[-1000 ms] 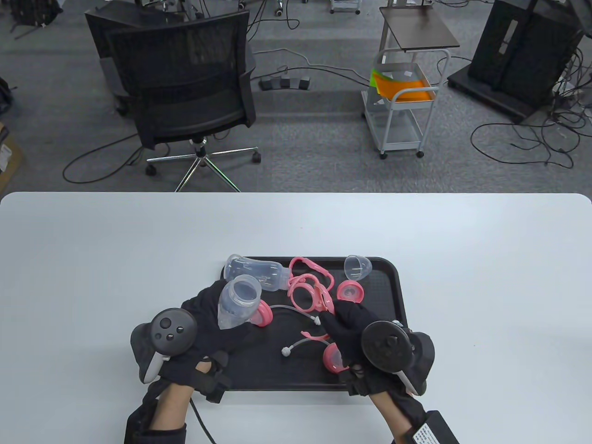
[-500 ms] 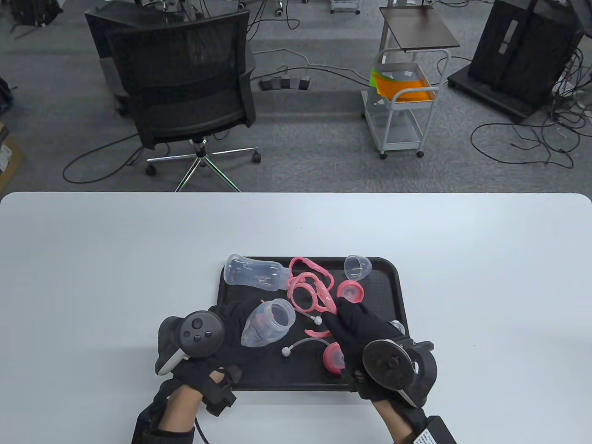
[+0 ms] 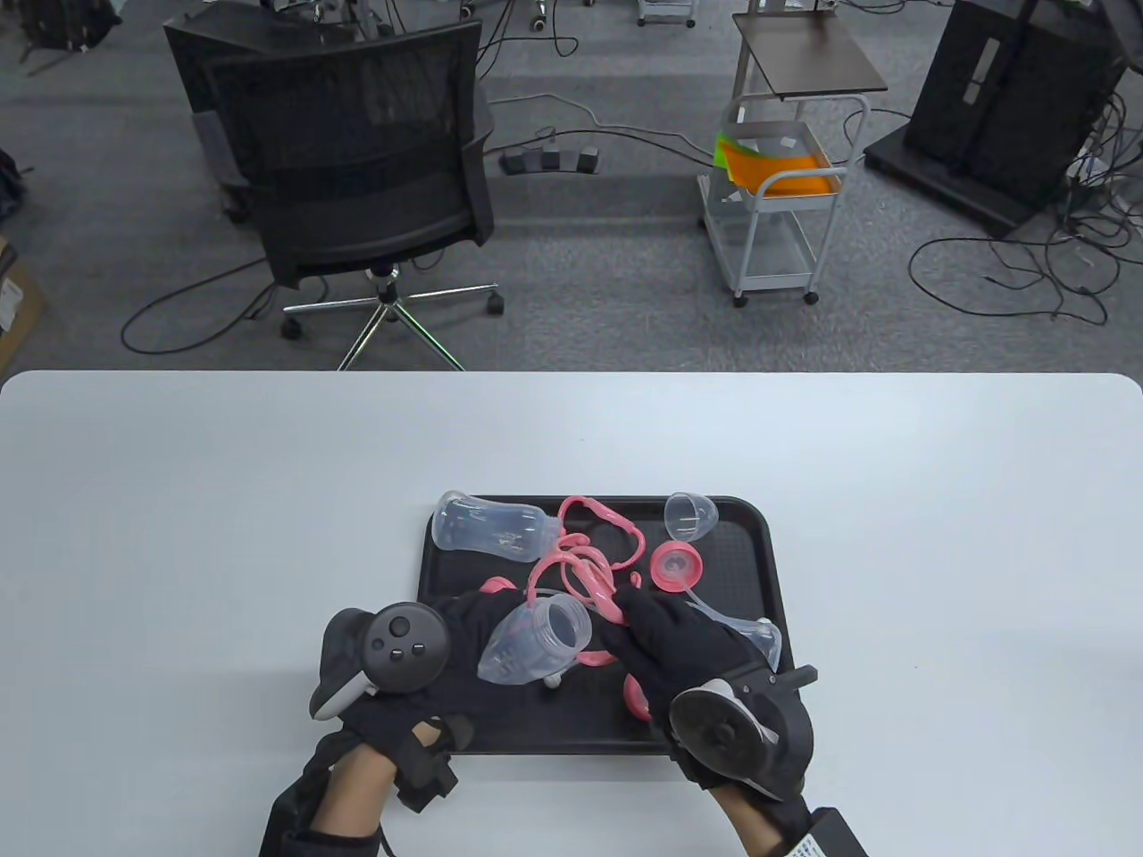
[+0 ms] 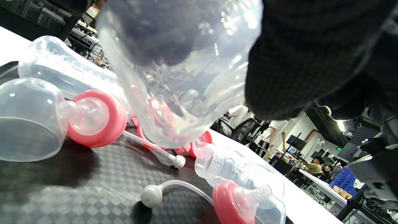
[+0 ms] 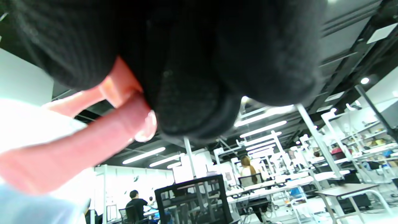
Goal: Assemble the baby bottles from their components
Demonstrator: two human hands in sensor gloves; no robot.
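My left hand holds a clear bottle body over the black tray, its open mouth facing right. The bottle fills the top of the left wrist view. My right hand pinches a pink handle ring and holds it just above and right of the bottle mouth. The ring also shows in the right wrist view, pinched under gloved fingers. A second clear bottle lies at the tray's back left.
On the tray lie another pink handle, a clear dome cap, a pink nipple collar, a straw with a white weight, a pink collar and a clear piece by my right hand. White table surrounds the tray.
My left hand moved right with the bottle and tipped its mouth toward the right hand. My right hand lifted a pink handle ring off the pile and brought it left to the bottle mouth.
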